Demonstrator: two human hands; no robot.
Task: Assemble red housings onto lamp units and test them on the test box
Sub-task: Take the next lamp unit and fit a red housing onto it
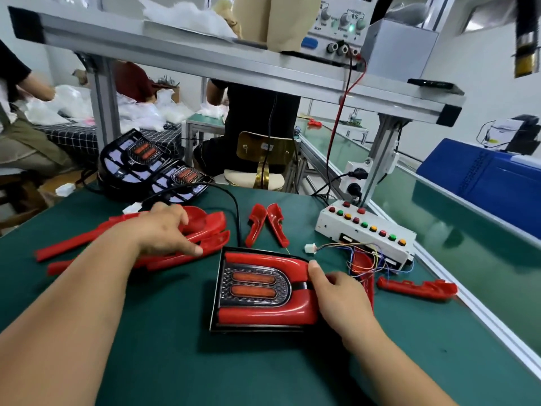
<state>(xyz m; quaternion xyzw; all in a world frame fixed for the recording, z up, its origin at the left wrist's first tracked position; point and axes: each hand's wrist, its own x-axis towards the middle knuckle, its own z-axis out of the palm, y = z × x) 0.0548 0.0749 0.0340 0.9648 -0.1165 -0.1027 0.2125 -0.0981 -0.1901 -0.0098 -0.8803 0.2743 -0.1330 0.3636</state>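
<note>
A lamp unit (251,288) with a red U-shaped housing fitted on it lies flat in the middle of the green mat. My right hand (336,294) grips its right end, thumb on top of the red housing. My left hand (167,230) rests on a pile of loose red housings (205,227) to the left, fingers spread over them. The white test box (366,230) with coloured buttons sits at the right, and its wire bundle ends in a white plug (310,248) lying loose near the lamp unit.
Two small red pieces (266,224) lie behind the lamp unit and another red part (418,288) at the right edge. Bare lamp units (152,165) are stacked at the back left. A power supply (336,27) stands on the overhead shelf. People sit behind the bench.
</note>
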